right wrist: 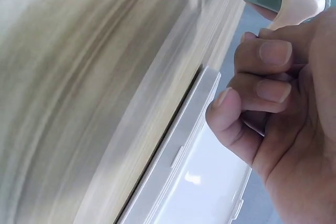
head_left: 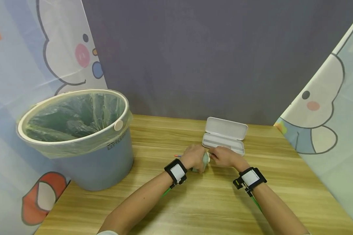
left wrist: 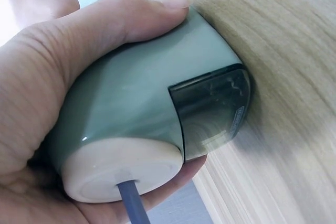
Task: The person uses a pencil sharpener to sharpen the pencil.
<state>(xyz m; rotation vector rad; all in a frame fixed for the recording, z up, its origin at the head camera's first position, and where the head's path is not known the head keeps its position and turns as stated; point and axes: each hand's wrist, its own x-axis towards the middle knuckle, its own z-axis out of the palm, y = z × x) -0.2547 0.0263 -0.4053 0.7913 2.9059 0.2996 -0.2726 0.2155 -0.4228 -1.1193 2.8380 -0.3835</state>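
A pale green pencil sharpener (left wrist: 126, 103) with a dark see-through shavings drawer (left wrist: 210, 111) is gripped by my left hand (head_left: 195, 156), thumb over its top. From its cream front face a blue pencil (left wrist: 132, 203) sticks out. In the head view the pencil's red and blue end shows left of the hand. At the sharpener's other end is a cream crank handle (right wrist: 299, 3). My right hand (head_left: 223, 156) holds that handle with curled fingers, its grip partly hidden behind them in the right wrist view.
An open white pencil case (head_left: 223, 141) lies just behind the hands, its lid tipped back. To the left stands a large blue bin (head_left: 97, 166) lined with a clear bag. A grey wall (head_left: 211, 58) rises behind the wooden table (head_left: 206, 209).
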